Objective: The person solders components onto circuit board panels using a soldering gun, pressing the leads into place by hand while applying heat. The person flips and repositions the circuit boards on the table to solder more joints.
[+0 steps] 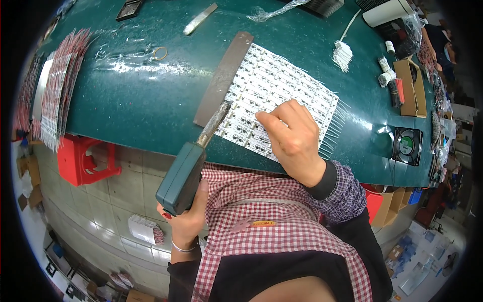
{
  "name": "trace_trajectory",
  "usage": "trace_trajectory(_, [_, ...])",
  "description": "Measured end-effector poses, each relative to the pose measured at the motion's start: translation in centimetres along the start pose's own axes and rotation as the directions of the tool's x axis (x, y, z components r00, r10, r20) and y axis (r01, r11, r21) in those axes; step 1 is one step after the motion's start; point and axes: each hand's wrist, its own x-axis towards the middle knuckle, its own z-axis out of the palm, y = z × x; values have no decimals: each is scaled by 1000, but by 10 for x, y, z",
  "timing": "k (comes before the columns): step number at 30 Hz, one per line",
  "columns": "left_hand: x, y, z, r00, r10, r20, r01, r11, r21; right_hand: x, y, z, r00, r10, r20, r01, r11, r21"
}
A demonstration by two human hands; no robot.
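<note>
A green soldering gun (180, 176) is gripped by its handle in my left hand (190, 221). Its long metal barrel slants up and right, with the tip by the left edge of a panel of small white circuit boards (274, 70). Thin white wires stick out along the panel's right side. Above the panel's lower part, my right hand (296, 141) is closed, thumb and index finger pinched together. Whatever they pinch is too small or hidden to make out. Along the panel's left edge lies a flat brown bar (224, 75).
Stacked panels with red and white wires (59, 90) stand at the table's left end. On the right are a bundle of white wires (342, 55), a cardboard box (411, 88) and a small black fan (406, 146). A red stool (83, 163) sits below the table edge.
</note>
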Motion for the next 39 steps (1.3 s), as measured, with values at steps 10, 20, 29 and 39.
trace_trajectory(10, [2,4,2,997,73,9,-73,997,24,-2,7,26,998,-58,-8,59,997,46])
trace_trajectory(20, [8,14,5,999,-39,19,39,999,-13,-2,8,29,998,-66,-6,66,998,17])
trace_trajectory(29, [-4,9,3,987,-142,-81,137,989,-62,-1,5,30,998,-53,-13,54,998,12])
trace_trajectory(39, [-7,0,-4,999,-27,19,28,999,-29,-7,2,15,1000,-16,-7,16,1000,12])
